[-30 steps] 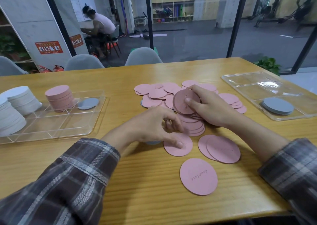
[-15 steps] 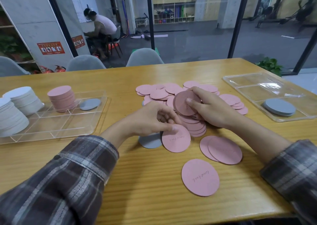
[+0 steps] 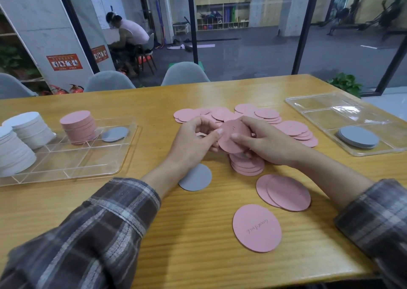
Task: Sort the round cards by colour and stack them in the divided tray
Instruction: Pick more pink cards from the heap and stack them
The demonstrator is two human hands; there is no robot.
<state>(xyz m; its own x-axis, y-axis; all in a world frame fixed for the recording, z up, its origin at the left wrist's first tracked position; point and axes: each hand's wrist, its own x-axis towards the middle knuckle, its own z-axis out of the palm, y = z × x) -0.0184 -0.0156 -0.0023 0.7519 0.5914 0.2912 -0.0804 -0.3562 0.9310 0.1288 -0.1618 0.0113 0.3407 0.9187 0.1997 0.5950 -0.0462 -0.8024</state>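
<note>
Two hands meet just above the near edge of the pink heap [image 3: 220, 114], a loose spread of round cards in the middle of the tabletop [image 3: 193, 240]. Between them they hold one pink card [image 3: 233, 140] tilted up off the heap. On the left hand [image 3: 191, 144] the fingers [image 3: 217, 132] are curled, the thumb tip pressing the card's left rim and the rest bent round behind it. The right hand [image 3: 267, 144] pinches the same card from the other side, with its thumb flat across the face and the other fingers tucked behind and below. Whether more cards sit behind that one cannot be told.

Under the hands, at the heap's near edge, stands a short pink stack [image 3: 247, 167]. Nearer the person than the heap lie a grey card [image 3: 195, 177], two overlapping pink cards [image 3: 284, 192] and a lone lettered card [image 3: 256, 228], all flat. Well left of the heap is the divided tray [image 3: 66, 163], holding a tall pink stack [image 3: 78, 126], a single grey disc [image 3: 115, 134] and white stacks [image 3: 28, 127]. Well right of the heap, a clear tray [image 3: 326, 110] holds a low grey stack [image 3: 357, 137].
</note>
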